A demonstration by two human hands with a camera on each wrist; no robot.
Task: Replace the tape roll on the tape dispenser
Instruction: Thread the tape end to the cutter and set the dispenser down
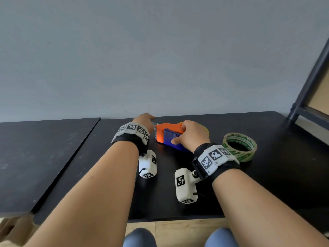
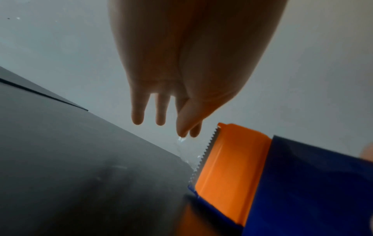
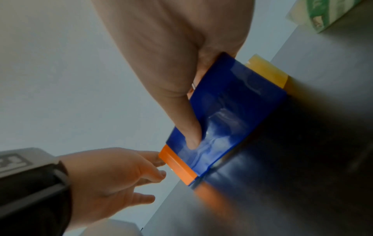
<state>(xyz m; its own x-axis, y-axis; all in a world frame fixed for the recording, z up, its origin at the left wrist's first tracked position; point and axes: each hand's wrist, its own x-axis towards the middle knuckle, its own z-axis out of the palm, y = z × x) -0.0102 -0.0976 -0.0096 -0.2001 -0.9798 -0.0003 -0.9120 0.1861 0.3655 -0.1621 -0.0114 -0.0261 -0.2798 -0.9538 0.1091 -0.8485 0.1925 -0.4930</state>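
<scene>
An orange and blue tape dispenser lies on the black table near the wall. My right hand grips its body, thumb pressed on the blue side. A yellowish roll shows at its back end. My left hand is at the serrated blade, thumb and forefinger pinching a clear tape strip that runs to the blade; the other fingers are straight. A separate tape roll with green print lies flat right of my right wrist.
A second black tabletop adjoins on the left across a narrow gap. The grey wall stands right behind the dispenser. A dark metal shelf frame rises at the far right corner. My knees are below the front edge.
</scene>
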